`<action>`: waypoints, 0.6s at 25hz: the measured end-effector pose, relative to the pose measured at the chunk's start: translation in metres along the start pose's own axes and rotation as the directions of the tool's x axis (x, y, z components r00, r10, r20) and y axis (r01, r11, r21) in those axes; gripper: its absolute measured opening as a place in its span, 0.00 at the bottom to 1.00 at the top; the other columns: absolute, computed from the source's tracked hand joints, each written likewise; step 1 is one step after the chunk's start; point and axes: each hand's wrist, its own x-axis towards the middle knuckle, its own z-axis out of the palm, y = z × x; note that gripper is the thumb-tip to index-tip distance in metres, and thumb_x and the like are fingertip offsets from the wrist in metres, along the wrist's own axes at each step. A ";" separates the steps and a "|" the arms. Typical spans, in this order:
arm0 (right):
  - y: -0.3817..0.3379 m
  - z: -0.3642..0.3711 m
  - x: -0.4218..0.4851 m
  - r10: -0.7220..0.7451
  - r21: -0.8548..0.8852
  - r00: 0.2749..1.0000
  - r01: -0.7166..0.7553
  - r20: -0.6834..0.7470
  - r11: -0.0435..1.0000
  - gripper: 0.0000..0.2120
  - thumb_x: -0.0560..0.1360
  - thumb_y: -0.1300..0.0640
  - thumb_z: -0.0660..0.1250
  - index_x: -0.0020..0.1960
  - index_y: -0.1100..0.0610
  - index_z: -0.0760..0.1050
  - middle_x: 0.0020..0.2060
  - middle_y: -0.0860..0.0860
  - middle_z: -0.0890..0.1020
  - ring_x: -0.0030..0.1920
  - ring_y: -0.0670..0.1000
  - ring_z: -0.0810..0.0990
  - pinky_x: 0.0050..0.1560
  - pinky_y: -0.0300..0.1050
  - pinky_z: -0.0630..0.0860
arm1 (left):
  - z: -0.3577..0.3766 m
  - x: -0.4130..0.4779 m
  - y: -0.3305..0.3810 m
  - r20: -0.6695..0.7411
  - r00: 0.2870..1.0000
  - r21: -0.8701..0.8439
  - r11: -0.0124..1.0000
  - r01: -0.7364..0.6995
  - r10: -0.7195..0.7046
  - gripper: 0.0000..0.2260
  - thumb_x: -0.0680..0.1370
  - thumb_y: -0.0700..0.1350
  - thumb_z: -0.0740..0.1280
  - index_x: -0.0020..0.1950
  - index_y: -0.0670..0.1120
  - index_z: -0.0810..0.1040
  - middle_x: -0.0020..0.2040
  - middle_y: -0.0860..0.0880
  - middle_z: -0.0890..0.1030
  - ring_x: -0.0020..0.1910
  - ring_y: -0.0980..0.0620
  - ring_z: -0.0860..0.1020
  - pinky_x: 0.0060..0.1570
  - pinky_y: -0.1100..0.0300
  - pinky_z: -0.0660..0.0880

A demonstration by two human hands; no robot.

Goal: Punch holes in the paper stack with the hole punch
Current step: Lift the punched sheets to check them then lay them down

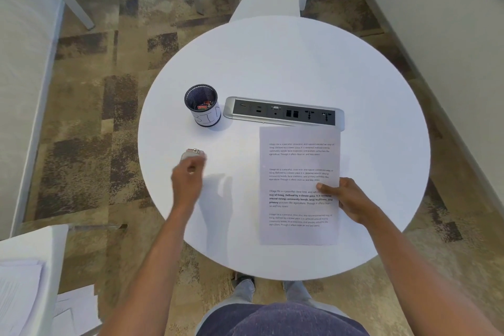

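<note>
Paper stack (299, 185) lies pinned at its right edge by the right hand (347, 199), thumb on top, steadying it while the left hand (188, 176) curls blurred fingers over the hole punch (192, 153) to its left, grip not clearly closed.

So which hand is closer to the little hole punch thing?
Left. The left hand is right at the hole punch, reaching onto it. The right hand is far off to the side, gripping the paper stack.

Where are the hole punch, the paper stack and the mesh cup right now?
hole punch (193, 153), head view, its metal top above the fingers.
paper stack (298, 166), head view, middle of the top sheet.
mesh cup (207, 117), head view, its white label.
</note>
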 end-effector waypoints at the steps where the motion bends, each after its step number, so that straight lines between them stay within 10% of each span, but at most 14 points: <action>1: -0.007 -0.002 -0.006 -0.024 -0.016 1.000 0.025 0.017 1.000 0.14 0.75 0.62 0.70 0.60 0.64 0.79 0.55 0.58 0.85 0.56 0.59 0.84 0.57 0.55 0.81 | 0.012 -0.013 0.006 0.139 0.990 -0.014 1.000 0.000 0.002 0.05 0.77 0.42 0.66 0.46 0.51 0.80 0.46 0.46 0.81 0.43 0.52 0.77 0.43 0.62 0.73; 8: -0.048 -0.018 -0.051 -0.217 0.003 0.976 0.216 0.007 0.976 0.14 0.75 0.65 0.69 0.60 0.64 0.80 0.57 0.59 0.84 0.57 0.58 0.83 0.59 0.52 0.80 | 0.069 -0.049 0.062 0.720 0.679 -0.016 0.981 -0.193 0.146 0.21 0.72 0.46 0.74 0.63 0.50 0.76 0.54 0.51 0.84 0.52 0.54 0.81 0.56 0.63 0.75; 15: -0.030 -0.026 -0.069 -0.207 -0.200 0.978 0.205 0.009 0.958 0.21 0.71 0.64 0.74 0.60 0.48 0.77 0.54 0.45 0.85 0.56 0.49 0.83 0.57 0.48 0.81 | 0.090 -0.082 0.052 0.564 0.797 -0.060 0.974 -0.220 0.215 0.05 0.73 0.40 0.73 0.47 0.47 0.85 0.45 0.56 0.86 0.41 0.60 0.81 0.45 0.71 0.73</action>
